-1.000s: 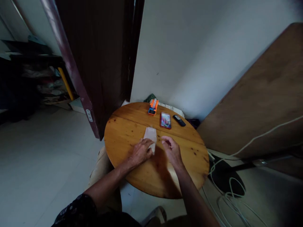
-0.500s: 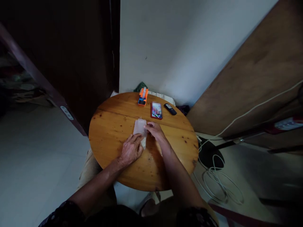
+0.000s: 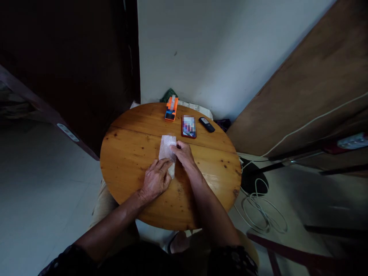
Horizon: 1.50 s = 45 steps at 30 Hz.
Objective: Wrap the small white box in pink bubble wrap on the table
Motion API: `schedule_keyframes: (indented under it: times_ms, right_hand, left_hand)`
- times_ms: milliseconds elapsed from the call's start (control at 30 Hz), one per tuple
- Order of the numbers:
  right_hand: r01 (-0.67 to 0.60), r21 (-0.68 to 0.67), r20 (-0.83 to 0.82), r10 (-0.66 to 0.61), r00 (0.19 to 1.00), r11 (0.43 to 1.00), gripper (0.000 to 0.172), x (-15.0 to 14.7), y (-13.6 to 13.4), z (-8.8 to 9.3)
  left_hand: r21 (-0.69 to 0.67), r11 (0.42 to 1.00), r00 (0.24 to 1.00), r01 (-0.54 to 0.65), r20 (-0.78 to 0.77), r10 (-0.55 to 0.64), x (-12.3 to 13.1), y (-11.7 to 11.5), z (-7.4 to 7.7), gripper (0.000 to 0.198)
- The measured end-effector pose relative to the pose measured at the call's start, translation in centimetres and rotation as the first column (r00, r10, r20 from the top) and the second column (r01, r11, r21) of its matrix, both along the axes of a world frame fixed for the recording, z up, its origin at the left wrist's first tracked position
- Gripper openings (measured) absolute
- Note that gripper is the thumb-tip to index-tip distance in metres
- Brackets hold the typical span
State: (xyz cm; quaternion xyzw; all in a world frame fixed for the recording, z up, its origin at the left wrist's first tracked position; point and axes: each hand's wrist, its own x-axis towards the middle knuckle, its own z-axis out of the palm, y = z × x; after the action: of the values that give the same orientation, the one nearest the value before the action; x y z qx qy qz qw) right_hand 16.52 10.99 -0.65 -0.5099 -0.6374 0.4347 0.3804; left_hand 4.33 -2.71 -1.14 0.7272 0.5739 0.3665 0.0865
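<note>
A folded piece of whitish, translucent bubble wrap [image 3: 166,143] lies on the round wooden table [image 3: 129,161]. My left hand [image 3: 156,178] rests over its lower left part, fingers stretched out and pressing it flat. At the right edge, my right hand [image 3: 183,152] has its thumb on top of the wrap and the fingers curled beside it, gripping that edge. Whether anything lies inside the folds cannot be made out.
Toward the table's far edge are an orange and blue tape dispenser [image 3: 171,109], a red-edged phone [image 3: 189,127] and a dark handset [image 3: 206,124]. A wall stands behind. White cable [image 3: 263,214] coils on the floor to the right, near a black round base [image 3: 254,178].
My right thumb has moved further in over the wrap's right edge. The wrap's upper part looks flatter and wider. My left hand stays on it; the whole view has shifted slightly.
</note>
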Motion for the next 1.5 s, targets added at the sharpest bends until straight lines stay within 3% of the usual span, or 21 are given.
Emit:
schedule_keyframes:
  times_ms: [167, 333, 467, 700, 833, 967, 1133, 1500]
  right_hand:
    - [0.059, 0.034, 0.059, -0.061, 0.996, 0.998, 0.029, 0.0, 0.3, -0.7]
    - [0.076, 0.077, 0.238, -0.092, 0.967, 0.994, 0.026, -0.2, 0.6, -0.6]
    - [0.068, 0.115, 0.304, -0.101, 0.947, 0.991, 0.023, -0.3, 0.6, -0.4]
    - [0.077, 0.116, 0.216, -0.101, 0.971, 0.99, 0.028, -0.4, 0.4, -0.3]
    - [0.037, 0.007, -0.071, -0.037, 0.997, 0.999, 0.028, -0.5, -0.7, 0.5]
    - [-0.074, -0.057, -0.275, 0.055, 0.96, 0.996, 0.037, -0.2, -2.0, 2.2]
    - [-0.173, -0.03, -0.208, 0.164, 0.964, 0.984, 0.027, 0.5, -3.0, 3.9]
    - [-0.256, -0.005, -0.159, 0.252, 0.954, 0.967, 0.026, 0.2, -3.7, 4.2]
  left_hand:
    - [0.004, 1.0, 1.0, -0.023, -0.004, 0.023, 0.1, -0.2, 0.0, 0.048]
    - [-0.027, 1.0, 0.999, -0.007, -0.035, 0.006, -0.1, -0.1, 0.2, 0.057]
    - [-0.067, 0.998, 0.998, 0.007, -0.055, -0.01, -0.1, 0.1, 0.4, 0.052]
    - [-0.088, 0.996, 1.0, -0.009, -0.026, 0.007, 0.3, 0.3, 0.7, 0.051]
    - [-0.079, 0.997, 1.0, -0.011, -0.016, 0.009, 0.3, 0.3, 0.7, 0.05]
    - [-0.075, 0.997, 1.0, -0.008, -0.004, 0.007, 0.2, 0.3, 0.5, 0.051]
    - [-0.081, 0.995, 0.998, -0.052, 0.019, 0.054, 0.1, 0.2, 0.2, 0.046]
    - [-0.002, 0.986, 0.98, -0.167, 0.111, 0.166, -0.2, 0.6, -0.7, 0.036]
